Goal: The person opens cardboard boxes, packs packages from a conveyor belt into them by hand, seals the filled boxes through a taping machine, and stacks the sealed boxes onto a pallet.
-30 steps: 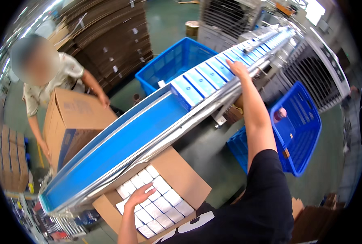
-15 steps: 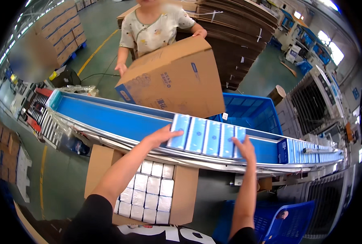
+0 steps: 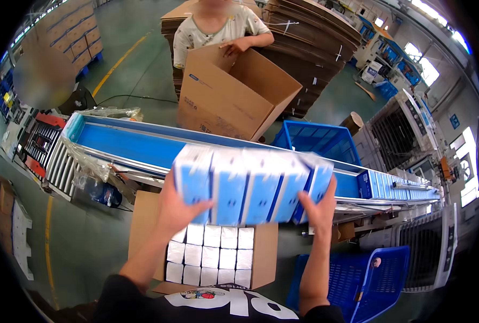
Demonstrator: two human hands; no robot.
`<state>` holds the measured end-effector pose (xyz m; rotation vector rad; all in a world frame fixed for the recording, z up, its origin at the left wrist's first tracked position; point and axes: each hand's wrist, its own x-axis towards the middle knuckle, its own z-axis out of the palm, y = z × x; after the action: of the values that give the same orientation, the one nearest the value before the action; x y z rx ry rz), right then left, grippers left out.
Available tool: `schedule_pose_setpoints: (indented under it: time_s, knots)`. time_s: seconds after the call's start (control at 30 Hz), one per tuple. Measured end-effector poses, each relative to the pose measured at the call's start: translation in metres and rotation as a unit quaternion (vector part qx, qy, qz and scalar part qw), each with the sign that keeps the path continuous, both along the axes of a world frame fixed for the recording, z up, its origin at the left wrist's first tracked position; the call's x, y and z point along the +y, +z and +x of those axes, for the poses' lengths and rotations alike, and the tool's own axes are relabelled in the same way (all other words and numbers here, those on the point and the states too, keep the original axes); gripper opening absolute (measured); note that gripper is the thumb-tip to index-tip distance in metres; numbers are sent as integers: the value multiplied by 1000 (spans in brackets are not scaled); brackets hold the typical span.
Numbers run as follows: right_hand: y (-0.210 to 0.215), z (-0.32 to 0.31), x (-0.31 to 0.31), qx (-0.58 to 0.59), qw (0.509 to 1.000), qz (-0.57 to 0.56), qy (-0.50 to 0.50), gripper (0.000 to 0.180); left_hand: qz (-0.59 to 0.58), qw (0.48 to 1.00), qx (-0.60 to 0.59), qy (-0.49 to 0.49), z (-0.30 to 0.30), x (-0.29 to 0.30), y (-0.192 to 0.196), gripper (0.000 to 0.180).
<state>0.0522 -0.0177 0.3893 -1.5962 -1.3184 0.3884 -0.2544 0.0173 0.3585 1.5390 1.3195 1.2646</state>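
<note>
A row of several blue-and-white tissue packs point(image 3: 260, 196) hangs above the near edge of the conveyor, squeezed between my two hands. My left hand point(image 3: 179, 207) presses on the row's left end, its thumb over the front. At the other end my right hand point(image 3: 320, 207) grips the last pack, which tilts slightly. Beneath the row stands an open carton point(image 3: 265, 255), its inside filled with rows of white-ended packs point(image 3: 210, 257). The raised packs hide the carton's far side. The blue conveyor belt point(image 3: 126, 146) runs behind them.
More packs point(image 3: 398, 185) line the conveyor's right end. Across the belt, a co-worker holds an open carton point(image 3: 231, 99) beside a blue crate point(image 3: 325, 142). Flat cardboard point(image 3: 314, 59) is stacked behind. A blue basket point(image 3: 371, 280) stands at my right, a roller track point(image 3: 62, 161) far left.
My hands have lifted the row of packs off the belt and brought it toward me, over the near carton. The co-worker's carton has been turned, and its open top now shows.
</note>
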Motion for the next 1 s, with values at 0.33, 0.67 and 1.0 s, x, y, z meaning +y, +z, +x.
schedule_pose_setpoints:
  time_s: [0.33,0.67,1.0]
  knots:
    - [-165,-104,-68,-169,961,-175,131,74,-71,956,285,9,-88,-87,-156,81]
    - [-176,-121,58,-281,726,-492,390,92,-231,756,487,-372,-56,37,-148,87]
    - [-131,-202,-11,-325,794,-33,513,58,-377,830,229,-341,-100,61,-246,55]
